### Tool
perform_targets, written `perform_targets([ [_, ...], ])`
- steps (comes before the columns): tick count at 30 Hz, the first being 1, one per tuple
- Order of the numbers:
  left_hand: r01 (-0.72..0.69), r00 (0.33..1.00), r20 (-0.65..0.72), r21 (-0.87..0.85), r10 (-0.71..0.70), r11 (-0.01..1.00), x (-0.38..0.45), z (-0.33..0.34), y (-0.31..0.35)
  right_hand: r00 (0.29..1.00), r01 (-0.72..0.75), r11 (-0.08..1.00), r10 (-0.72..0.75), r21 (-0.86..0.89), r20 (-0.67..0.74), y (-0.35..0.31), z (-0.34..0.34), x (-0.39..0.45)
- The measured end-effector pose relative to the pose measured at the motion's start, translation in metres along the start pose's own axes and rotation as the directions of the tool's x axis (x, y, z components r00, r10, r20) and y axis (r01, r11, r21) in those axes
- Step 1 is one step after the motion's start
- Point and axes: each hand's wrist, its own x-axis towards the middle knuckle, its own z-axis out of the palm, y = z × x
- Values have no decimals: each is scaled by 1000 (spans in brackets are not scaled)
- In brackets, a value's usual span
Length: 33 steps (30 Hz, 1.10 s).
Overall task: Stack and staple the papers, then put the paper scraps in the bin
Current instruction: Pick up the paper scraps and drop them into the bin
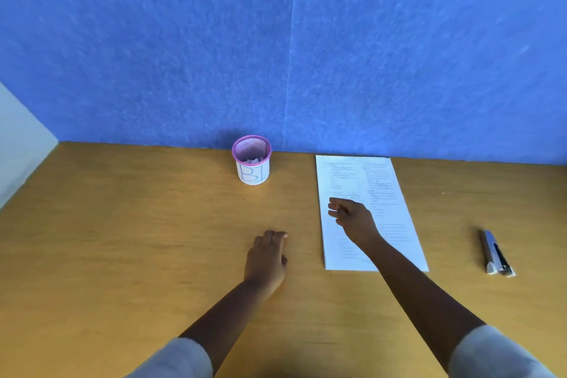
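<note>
Papers lie in one neat stack on the wooden desk, near the blue back wall, with the stapler well apart to their right. The right hand hovers over the middle of the stack, fingers loosely curled and pinched toward the thumb; whether they hold a small scrap cannot be told, since the hand is blurred. The left hand rests on bare wood left of the stack, fingers close together and holding nothing. The bin, a small pink-rimmed cup, stands against the wall to the left of the stack, with white scraps already showing inside. No loose scraps can be seen on the desk, so the task looks close to done; whether a staple is in the stack cannot be told. If the right hand does carry a scrap, the step is best done by bringing the pinch right over the mouth of the bin before letting go, because the opening is narrow and light paper drifts. A steadying left hand near the bin would keep it from tipping if nudged.
</note>
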Motion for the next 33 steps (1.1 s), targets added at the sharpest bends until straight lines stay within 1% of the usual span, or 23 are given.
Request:
perform_targets([
  [2, -45, 999, -11, -1, 45, 999, 0, 10, 18, 997, 34, 985, -46, -168, -65, 22, -15, -12],
  [4, -86, 996, -27, -19, 86, 996, 1, 20, 37, 990, 74, 963, -102, -259, -97, 41, -27, -22],
  [6, -148, 989, -29, -32, 147, 989, 1, 30, 56, 986, 104, 928, -143, -358, -86, 57, -37, -27],
  [8, -193, 981, -9, -16, 192, 981, 0, 41, 72, 988, 105, 881, -147, -462, -56, 73, -48, -30],
  [10, -179, 984, 5, 9, 179, 984, 1, 53, 81, 989, 108, 813, -144, -572, -19, 89, -58, -32],
  [12, -141, 990, -4, 40, 141, 989, 2, 62, 85, 988, 125, 755, -155, -644, 10, 104, -67, -32],
  [16, -128, 990, -38, 123, 134, 984, 3, 76, 100, 984, 160, 681, -169, -715, 59, 126, -81, -31],
  [19, -127, 988, -68, 119, 136, 985, 0, 85, 114, 980, 194, 644, -160, -740, 117, 138, -83, -31],
  [23, -74, 997, -16, 168, 77, 983, -3, 100, 120, 971, 236, 600, -178, -765, 160, 148, -82, -31],
  [25, -44, 999, -9, 197, 47, 979, -3, 104, 124, 966, 254, 585, -194, -770, 171, 153, -84, -29],
  [28, -35, 999, -3, 243, 36, 969, -3, 107, 127, 960, 269, 562, -220, -782, 172, 159, -84, -30],
  [31, -30, 999, -8, 282, 33, 959, -3, 107, 130, 954, 279, 573, -254, -770, 157, 160, -84, -30],
  [33, -29, 999, -9, 280, 33, 960, -3, 106, 130, 951, 293, 565, -255, -772, 175, 160, -84, -28],
])
